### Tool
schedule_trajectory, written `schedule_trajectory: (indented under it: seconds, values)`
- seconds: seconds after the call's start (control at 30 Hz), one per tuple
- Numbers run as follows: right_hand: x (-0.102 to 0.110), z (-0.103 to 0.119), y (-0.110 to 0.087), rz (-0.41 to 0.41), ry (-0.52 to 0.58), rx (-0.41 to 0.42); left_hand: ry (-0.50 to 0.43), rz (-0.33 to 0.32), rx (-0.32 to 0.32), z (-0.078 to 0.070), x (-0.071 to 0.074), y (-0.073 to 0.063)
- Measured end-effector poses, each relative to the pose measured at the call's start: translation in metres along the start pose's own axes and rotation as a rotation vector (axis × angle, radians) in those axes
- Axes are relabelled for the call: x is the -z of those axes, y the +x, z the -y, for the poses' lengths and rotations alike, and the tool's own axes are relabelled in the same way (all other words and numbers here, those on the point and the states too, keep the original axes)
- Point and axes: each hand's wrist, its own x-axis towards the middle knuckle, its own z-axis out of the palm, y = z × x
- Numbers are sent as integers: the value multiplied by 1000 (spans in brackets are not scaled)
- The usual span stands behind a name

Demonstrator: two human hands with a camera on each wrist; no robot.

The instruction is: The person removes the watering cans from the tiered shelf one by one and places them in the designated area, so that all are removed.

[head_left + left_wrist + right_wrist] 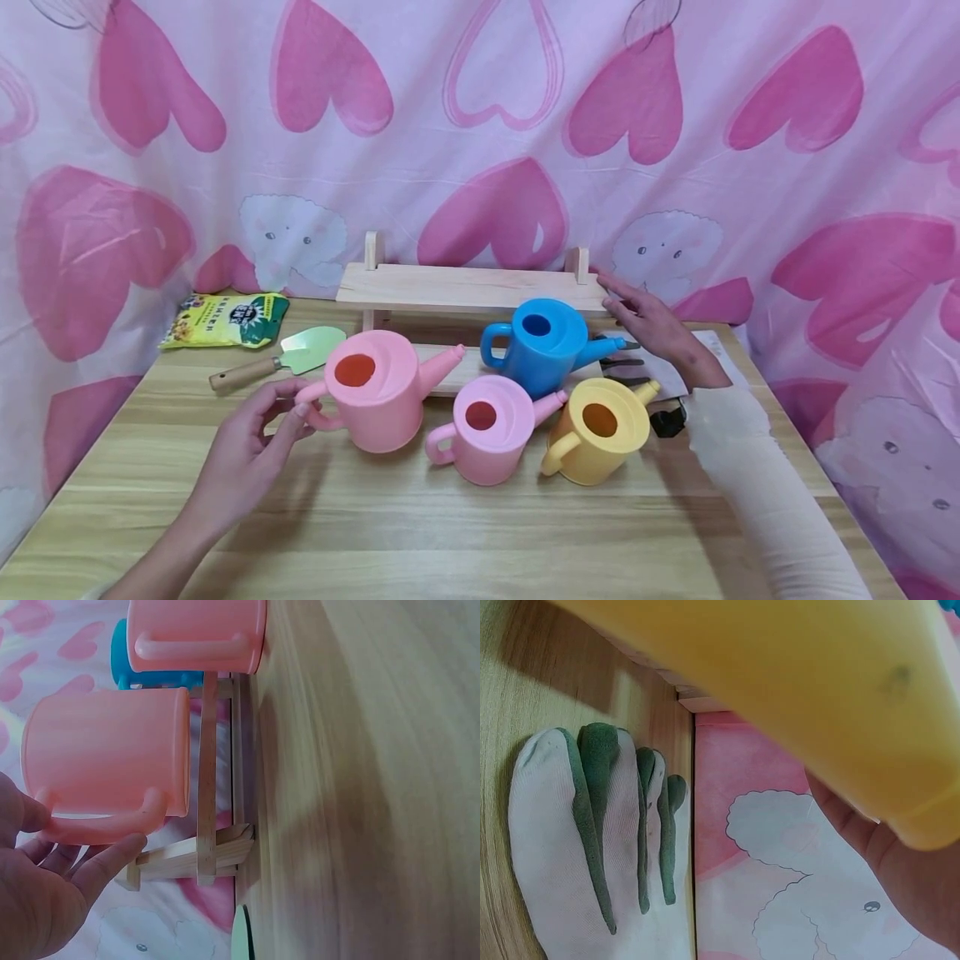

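My left hand (251, 446) pinches the handle of a coral-pink watering can (382, 408) between thumb and fingers. In the left wrist view this can (105, 750) hangs clear of the table, its spout pointing away from the hand. My right hand (652, 321) reaches past the other cans, fingers extended at the right end of a small wooden shelf (472, 287). A blue watering can (543, 350) is in front of the shelf. Nearer me are a light-pink watering can (491, 454) and a yellow watering can (596, 450), whose body partly hides the right hand in the right wrist view.
Left of the shelf lie a trowel (307, 350) with a wooden handle and a yellow-green packet (225, 321). White and green gloves (547, 825) lie at the right, beside a small black object (667, 421). A heart-patterned curtain (480, 192) hangs behind the wooden table (450, 542).
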Motion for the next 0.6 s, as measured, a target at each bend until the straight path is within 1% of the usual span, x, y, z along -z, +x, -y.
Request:
schedule_trajectory:
  seconds: [0.2, 0.37, 0.6]
  values:
    - [0, 1, 1, -3, 2, 5, 27, 18, 4, 2, -5, -6]
    - [0, 0, 0, 2, 5, 10, 1, 29, 30, 5, -8, -10]
    - [0, 1, 0, 2, 8, 3, -6, 47, 79, 10, -11, -14]
